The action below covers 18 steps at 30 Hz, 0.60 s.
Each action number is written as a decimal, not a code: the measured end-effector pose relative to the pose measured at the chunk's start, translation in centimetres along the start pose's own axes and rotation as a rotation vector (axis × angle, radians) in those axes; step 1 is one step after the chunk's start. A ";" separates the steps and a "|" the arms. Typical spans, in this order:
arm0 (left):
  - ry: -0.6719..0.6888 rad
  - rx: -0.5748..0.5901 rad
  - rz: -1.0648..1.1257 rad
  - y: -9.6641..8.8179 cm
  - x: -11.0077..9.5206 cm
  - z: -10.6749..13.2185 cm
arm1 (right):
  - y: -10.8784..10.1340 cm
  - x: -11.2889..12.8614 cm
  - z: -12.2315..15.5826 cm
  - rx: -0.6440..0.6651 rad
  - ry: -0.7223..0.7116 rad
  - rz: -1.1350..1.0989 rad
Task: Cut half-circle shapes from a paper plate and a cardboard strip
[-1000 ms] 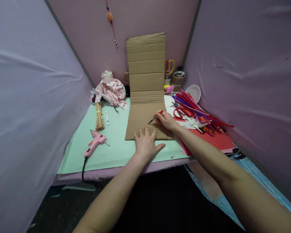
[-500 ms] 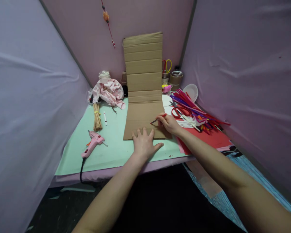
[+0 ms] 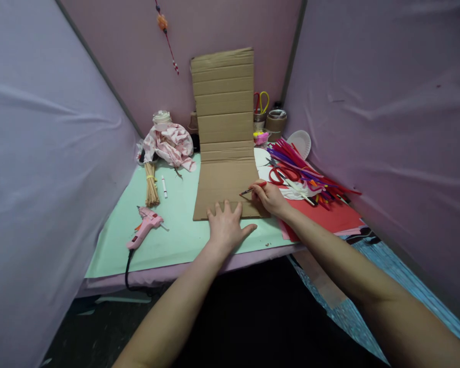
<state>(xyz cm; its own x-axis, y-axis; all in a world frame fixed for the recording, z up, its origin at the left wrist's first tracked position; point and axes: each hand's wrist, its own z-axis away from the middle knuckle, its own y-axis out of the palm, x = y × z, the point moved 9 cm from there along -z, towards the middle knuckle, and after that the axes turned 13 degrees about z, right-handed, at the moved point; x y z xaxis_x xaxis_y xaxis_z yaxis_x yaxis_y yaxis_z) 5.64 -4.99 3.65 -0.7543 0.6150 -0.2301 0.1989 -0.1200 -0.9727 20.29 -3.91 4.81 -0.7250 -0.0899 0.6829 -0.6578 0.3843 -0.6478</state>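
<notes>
A long piece of creased brown cardboard (image 3: 225, 176) lies with its near part flat on the table, while its far part stands up against the back wall. My left hand (image 3: 225, 225) presses on its near edge, fingers spread, thumb out to the right. Over the right side of the cardboard, my right hand (image 3: 269, 198) is closed around a slim pen-like tool (image 3: 246, 192) with a dark shaft and red end. The tool's tip is at or just above the cardboard; contact cannot be made out.
To the left are a pink glue gun (image 3: 144, 227) with a cord, a bundle of sticks (image 3: 152, 186), a white marker (image 3: 164, 187) and a crumpled cloth (image 3: 172, 143). Red-handled scissors (image 3: 283, 176), pipe cleaners (image 3: 291, 158) and red sheets (image 3: 325, 217) lie on the right.
My right hand and the tool have shifted slightly right across the cardboard. My left hand stays spread on the near edge. The whole view has moved a little.
</notes>
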 end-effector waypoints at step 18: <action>-0.004 -0.002 -0.006 0.0 0.0 -0.1 | -1.5 0.1 3.1 -0.060 -0.016 0.150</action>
<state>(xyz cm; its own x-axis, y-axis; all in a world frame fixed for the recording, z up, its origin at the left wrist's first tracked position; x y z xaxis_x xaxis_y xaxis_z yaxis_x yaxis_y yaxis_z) 5.69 -4.95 3.67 -0.7582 0.6121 -0.2247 0.1955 -0.1153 -0.9739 20.60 -7.34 4.80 -0.8176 -0.0420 0.5743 -0.5289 0.4491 -0.7201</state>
